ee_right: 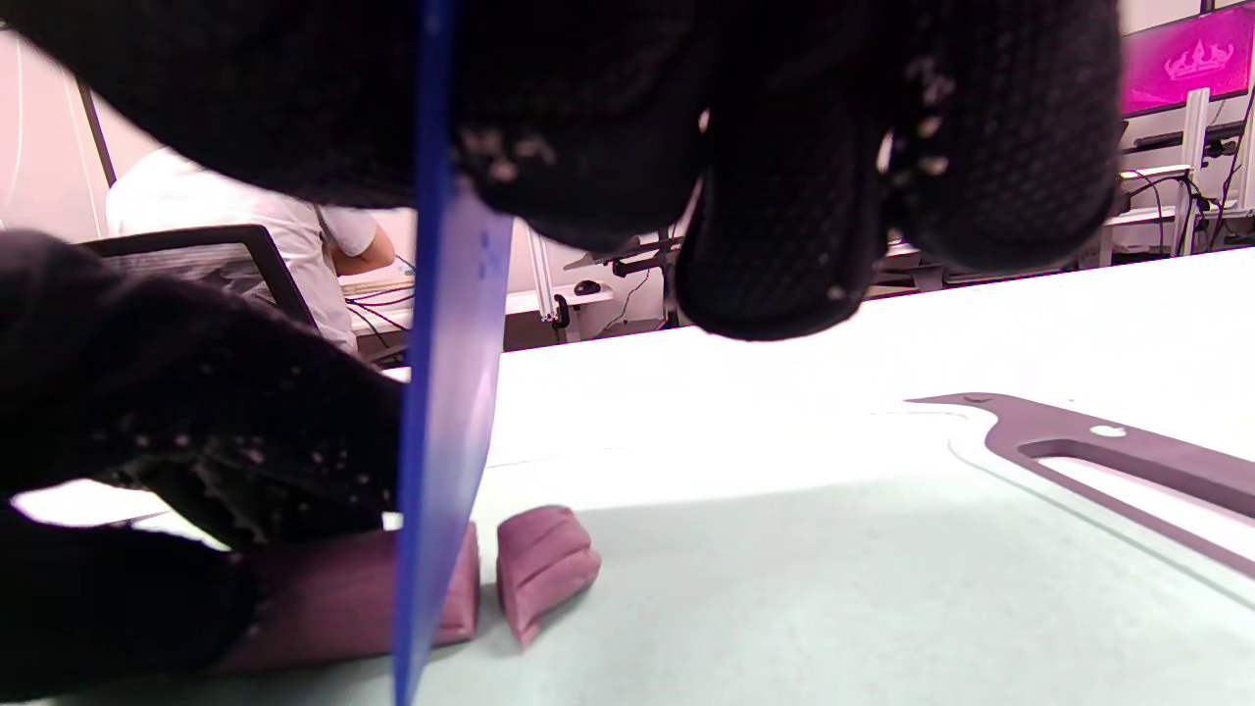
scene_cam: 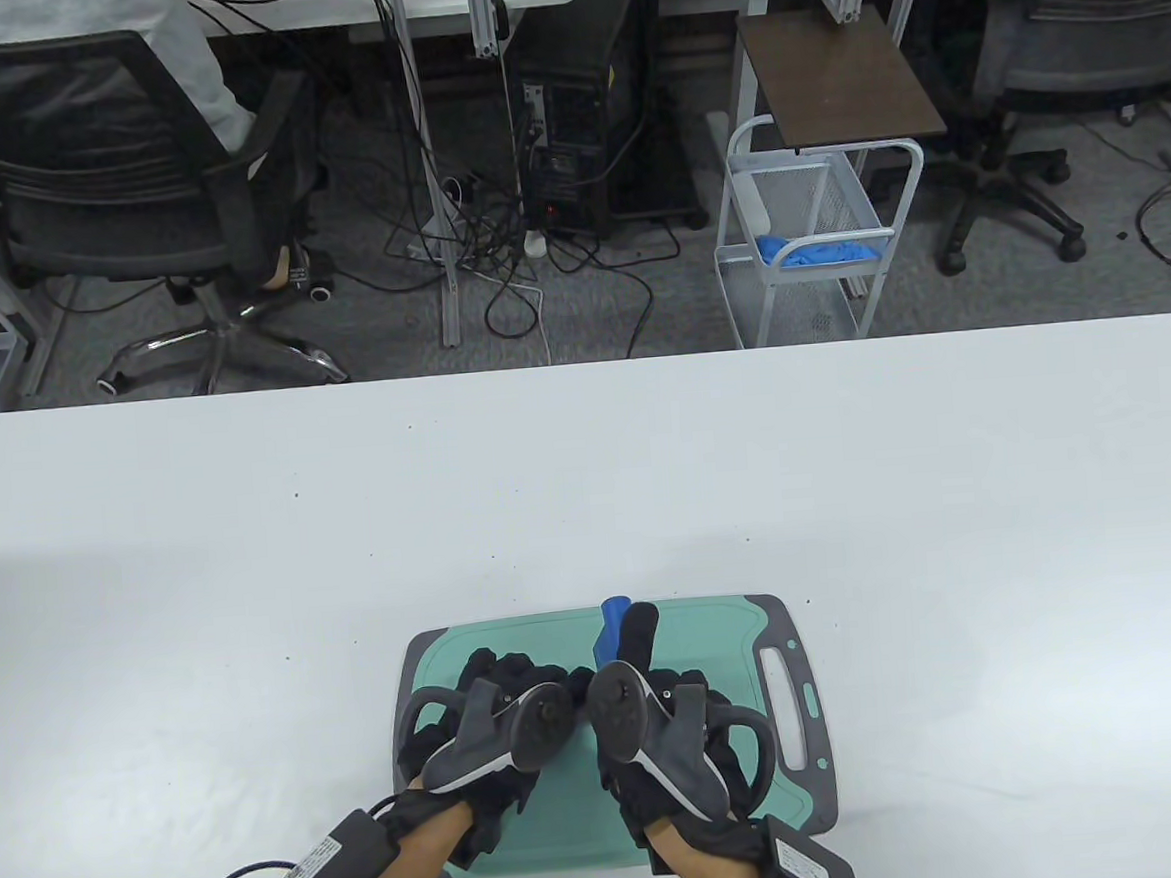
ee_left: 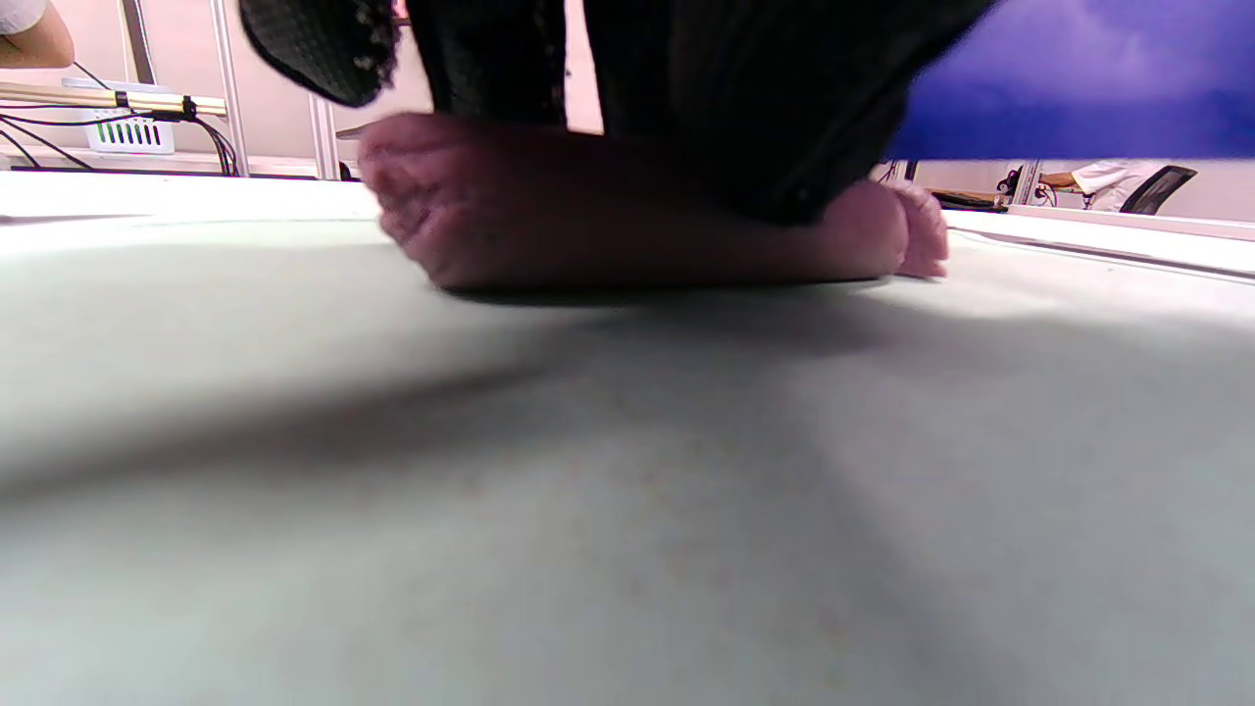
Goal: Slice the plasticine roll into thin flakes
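Note:
A pink plasticine roll (ee_left: 588, 230) lies on the teal cutting board (scene_cam: 570, 791). My left hand (scene_cam: 502, 675) presses down on the roll and holds it, its gloved fingers (ee_left: 686, 108) over the top. My right hand (scene_cam: 641, 656) grips a blue plastic knife (scene_cam: 614, 625). In the right wrist view the blade (ee_right: 446, 392) stands upright in the roll (ee_right: 324, 603) close to its right end. A couple of cut slices (ee_right: 544, 564) lean together just right of the blade. In the table view both hands hide the roll.
The board (ee_right: 833, 588) has a grey rim with a handle slot (ee_right: 1128, 456) on its right side (scene_cam: 785, 681). It sits near the front edge of a white table (scene_cam: 588, 479). Office chairs, a wire cart and cables stand beyond the far edge.

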